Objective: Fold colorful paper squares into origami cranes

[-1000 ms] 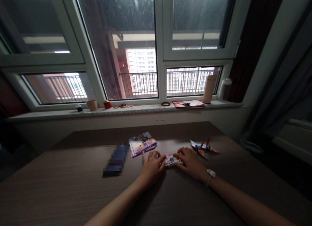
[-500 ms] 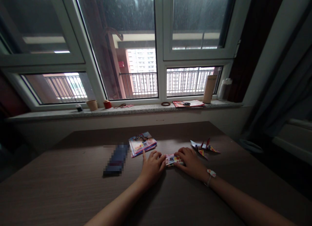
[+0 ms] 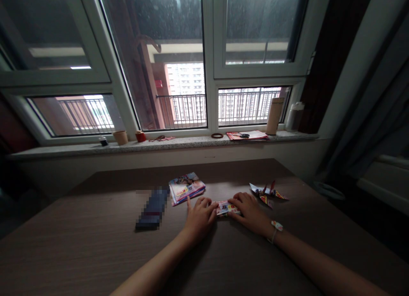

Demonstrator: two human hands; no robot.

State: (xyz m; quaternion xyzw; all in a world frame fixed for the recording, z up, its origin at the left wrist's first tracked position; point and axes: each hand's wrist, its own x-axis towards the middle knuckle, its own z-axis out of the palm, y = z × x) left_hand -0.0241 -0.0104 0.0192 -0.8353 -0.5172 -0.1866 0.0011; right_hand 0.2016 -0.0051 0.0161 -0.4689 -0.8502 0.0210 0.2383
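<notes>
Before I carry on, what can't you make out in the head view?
- Ends of the folded printed paper: covered by fingers of the left grip and right grip.
- Its underside: faces the table.
- Its print: too small to read.
- Dark oblong item: pixelated, so its identity is unclear.
- Lower sheets of the paper stack: mostly covered by the top sheet.
- Left forearm: cut off by the bottom edge.

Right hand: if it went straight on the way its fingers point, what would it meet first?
The paper, which the right hand touches; beyond it, probably the left hand, though depth is unclear.
</notes>
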